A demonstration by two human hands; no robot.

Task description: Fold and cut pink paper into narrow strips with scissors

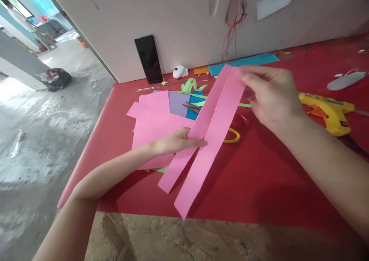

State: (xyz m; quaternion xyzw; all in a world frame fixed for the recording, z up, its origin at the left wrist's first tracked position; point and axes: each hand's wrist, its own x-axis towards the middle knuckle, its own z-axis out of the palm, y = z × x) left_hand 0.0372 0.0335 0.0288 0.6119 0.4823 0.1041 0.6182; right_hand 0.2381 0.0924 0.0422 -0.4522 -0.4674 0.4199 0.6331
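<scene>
The left hand (173,141) and right hand (269,90) are shown bare, with slender wrists. The left arm (115,170) is seen uncovered beyond the elbow; the right forearm (319,157) is likewise exposed.

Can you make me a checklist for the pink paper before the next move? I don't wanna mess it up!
1. Top end gripped: ok. The right hand pinches the pink paper strips there.
2. Left hand at the slit: ok. One finger lies across the left-hand strip by the gap.
3. Strips fully apart: cannot tell. The lower ends are apart, but fingers partly cover the top.
4. Scissors out of the way: not ok. The strips overlap them in this view.
5. Glue gun cool: cannot tell. It lies by the right wrist, and heat doesn't show.
</scene>
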